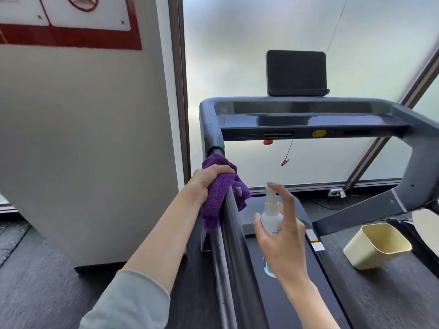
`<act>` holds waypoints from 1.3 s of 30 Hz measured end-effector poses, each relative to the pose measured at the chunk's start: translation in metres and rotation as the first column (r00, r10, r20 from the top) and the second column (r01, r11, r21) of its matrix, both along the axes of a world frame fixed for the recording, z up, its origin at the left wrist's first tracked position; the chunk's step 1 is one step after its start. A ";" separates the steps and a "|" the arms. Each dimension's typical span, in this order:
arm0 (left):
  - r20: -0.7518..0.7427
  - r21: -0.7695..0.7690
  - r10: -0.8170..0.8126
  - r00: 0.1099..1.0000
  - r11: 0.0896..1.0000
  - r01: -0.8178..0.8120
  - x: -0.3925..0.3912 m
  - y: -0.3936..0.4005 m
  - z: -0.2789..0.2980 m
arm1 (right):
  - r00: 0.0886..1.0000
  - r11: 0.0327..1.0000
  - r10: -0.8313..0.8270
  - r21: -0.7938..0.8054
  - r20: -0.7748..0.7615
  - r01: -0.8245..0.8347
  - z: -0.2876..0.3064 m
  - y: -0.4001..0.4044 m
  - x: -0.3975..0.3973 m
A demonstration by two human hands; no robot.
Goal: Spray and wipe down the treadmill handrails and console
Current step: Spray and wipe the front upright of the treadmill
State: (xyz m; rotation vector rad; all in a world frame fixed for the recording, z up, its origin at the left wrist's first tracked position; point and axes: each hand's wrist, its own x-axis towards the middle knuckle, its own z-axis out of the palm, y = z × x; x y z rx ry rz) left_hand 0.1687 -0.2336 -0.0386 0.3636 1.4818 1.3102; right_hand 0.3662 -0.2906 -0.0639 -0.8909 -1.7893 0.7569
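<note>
Purple cloth point(219, 191) bunched over dark left handrail point(234, 233); white spray bottle point(271, 216) upright beside it.

Left hand point(209, 179) is gripping purple cloth point(219, 193) around left handrail point(234, 233); right hand point(282, 238) is holding white spray bottle point(271, 216), index fingertip resting on its nozzle top; cream bin point(377, 245) is sitting well right of those fingers.

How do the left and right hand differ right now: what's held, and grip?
The left hand grips a purple cloth bunched around the left handrail; the right hand holds a white spray bottle upright, off the rail. Left fingers wrap fully over the cloth; the right index finger is raised over the nozzle. Both are holding something.
</note>
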 end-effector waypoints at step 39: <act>0.044 0.037 -0.062 0.997 0.997 0.061 0.113 -0.162 -0.016 | 1.000 0.997 0.023 0.080 -0.018 -0.022 -0.013 -0.103 0.099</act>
